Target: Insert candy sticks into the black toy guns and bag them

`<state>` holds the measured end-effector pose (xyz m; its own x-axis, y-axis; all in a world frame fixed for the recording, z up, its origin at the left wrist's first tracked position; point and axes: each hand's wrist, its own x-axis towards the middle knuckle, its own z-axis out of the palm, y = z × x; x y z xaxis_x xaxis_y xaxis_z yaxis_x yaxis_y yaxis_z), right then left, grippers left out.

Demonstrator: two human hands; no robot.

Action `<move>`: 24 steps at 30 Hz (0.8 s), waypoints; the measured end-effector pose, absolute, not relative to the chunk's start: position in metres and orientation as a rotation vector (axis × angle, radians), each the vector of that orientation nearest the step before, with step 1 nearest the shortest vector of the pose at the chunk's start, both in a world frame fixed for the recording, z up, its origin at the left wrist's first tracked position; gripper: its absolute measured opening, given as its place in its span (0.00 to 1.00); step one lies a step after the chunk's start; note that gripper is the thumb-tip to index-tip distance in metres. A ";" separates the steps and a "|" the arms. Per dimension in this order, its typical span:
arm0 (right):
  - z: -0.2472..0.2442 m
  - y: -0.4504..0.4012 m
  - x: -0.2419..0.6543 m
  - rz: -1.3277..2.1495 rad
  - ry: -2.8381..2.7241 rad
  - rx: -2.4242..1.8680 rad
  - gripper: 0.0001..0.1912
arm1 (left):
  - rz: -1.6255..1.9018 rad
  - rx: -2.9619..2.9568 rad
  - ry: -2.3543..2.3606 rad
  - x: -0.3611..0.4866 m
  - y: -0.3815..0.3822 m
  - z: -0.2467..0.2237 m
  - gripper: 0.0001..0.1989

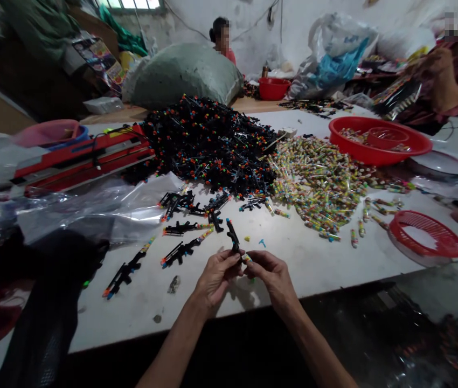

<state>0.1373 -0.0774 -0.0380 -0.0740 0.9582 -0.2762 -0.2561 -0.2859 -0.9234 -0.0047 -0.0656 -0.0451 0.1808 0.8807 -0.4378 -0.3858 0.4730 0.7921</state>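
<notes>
Over the front of the white table, my left hand (221, 274) pinches a small black toy gun (233, 236) with an orange tip, its muzzle pointing away from me. Close beside it, my right hand (270, 271) grips a small candy tube (247, 258) against the gun's near end. Fingers hide most of the tube. To the left lie several toy guns, one (126, 272) with a colourful tube at its end. Beyond my hands rises a large heap of black toy guns (208, 145), and right of it a pile of candy-filled tubes (318, 183).
A red basket (427, 237) and a red basin (378, 145) stand on the right. Plastic sheeting (87, 210) and a red sealing-machine-like device (83, 159) lie left. One person (221, 37) sits at the back; another person's arm (451, 81) is at right. The table edge (318, 293) runs below my hands.
</notes>
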 end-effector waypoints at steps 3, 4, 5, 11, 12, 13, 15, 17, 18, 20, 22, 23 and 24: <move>-0.032 -0.083 0.138 1.523 -0.895 -1.228 0.16 | 1.101 0.453 0.972 0.004 -0.070 -0.042 0.14; -0.030 -0.085 0.140 1.520 -0.886 -1.243 0.16 | 1.135 0.448 0.983 0.006 -0.071 -0.042 0.14; -0.029 -0.086 0.141 1.525 -0.883 -1.250 0.16 | 1.166 0.437 0.988 0.007 -0.072 -0.041 0.14; -0.021 -0.089 0.143 1.534 -0.981 -1.170 0.12 | 1.252 0.473 0.924 0.009 -0.077 -0.039 0.13; -0.020 -0.089 0.143 1.530 -1.020 -1.144 0.11 | 1.262 0.485 0.917 0.009 -0.078 -0.038 0.14; -0.020 -0.090 0.143 1.525 -1.045 -1.121 0.10 | 1.266 0.498 0.913 0.009 -0.079 -0.037 0.14; -0.020 -0.090 0.143 1.518 -1.024 -1.104 0.09 | 1.263 0.517 0.905 0.009 -0.080 -0.035 0.13; -0.022 -0.091 0.143 1.490 -0.944 -1.124 0.08 | 1.261 0.519 0.900 0.009 -0.082 -0.034 0.12; -0.023 -0.091 0.144 1.471 -0.920 -1.136 0.08 | 1.264 0.517 0.899 0.009 -0.082 -0.034 0.11; -0.024 -0.090 0.144 1.443 -0.916 -1.148 0.08 | 1.272 0.522 0.895 0.009 -0.082 -0.033 0.11; -0.024 -0.089 0.143 1.432 -0.920 -1.160 0.08 | 1.275 0.549 0.898 0.010 -0.082 -0.033 0.10; -0.024 -0.089 0.143 1.427 -0.918 -1.169 0.08 | 1.281 0.561 0.904 0.010 -0.081 -0.033 0.09; -0.023 -0.088 0.143 1.419 -0.919 -1.176 0.08 | 1.290 0.566 0.911 0.010 -0.081 -0.033 0.09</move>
